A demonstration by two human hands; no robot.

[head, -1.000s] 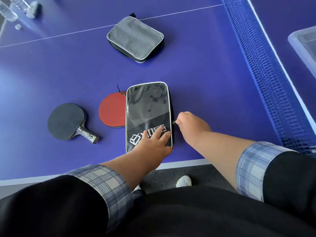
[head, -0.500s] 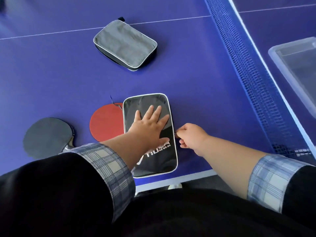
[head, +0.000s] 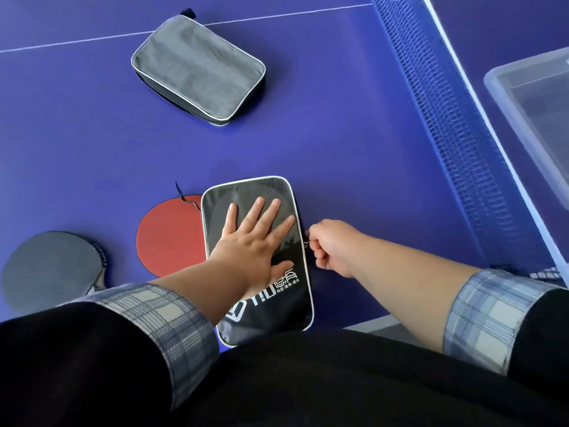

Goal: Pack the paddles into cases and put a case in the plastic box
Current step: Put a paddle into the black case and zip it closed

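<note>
While left hand [head: 249, 245] presses, black case [head: 246, 191], white-piped

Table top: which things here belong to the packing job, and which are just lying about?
Job: black case, pressed by left hand; its zipper pull, pinched by right hand; red paddle; black paddle; grey case; plastic box.
Just there: net; table.

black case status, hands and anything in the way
Left hand flat on black case, right hand pinching zipper pull at its right edge. Red paddle, dark paddle lie outside it, to its left. Nothing blocks the zipper side.
</note>
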